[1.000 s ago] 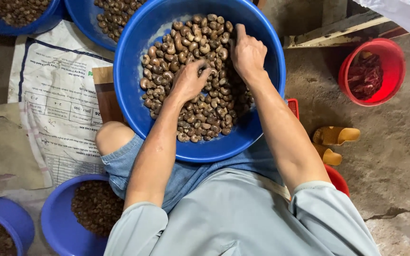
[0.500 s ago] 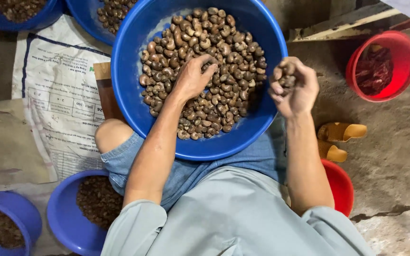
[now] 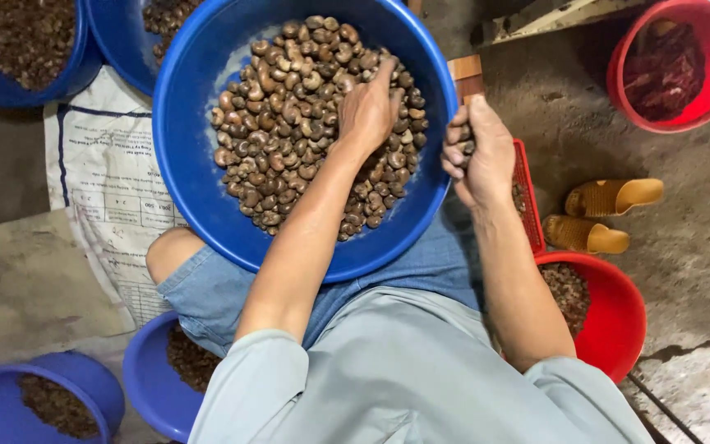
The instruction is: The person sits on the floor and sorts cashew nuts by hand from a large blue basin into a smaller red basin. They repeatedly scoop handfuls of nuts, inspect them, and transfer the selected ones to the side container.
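- Concrete floor [image 3: 692, 271] w/ blue & red tubs.
- Left hand [image 3: 369, 111] flat on nuts [image 3: 281, 123] in big blue basin [image 3: 195, 164], fingers loose.
- Right hand [image 3: 477, 152] beside rim, fingers curled round some nuts.

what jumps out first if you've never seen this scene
A big round blue plastic basin heaped with brown shelled nuts fills the middle, resting on the person's lap. The left hand lies flat on the nuts, while the right hand, past the rim, is closed around a few.
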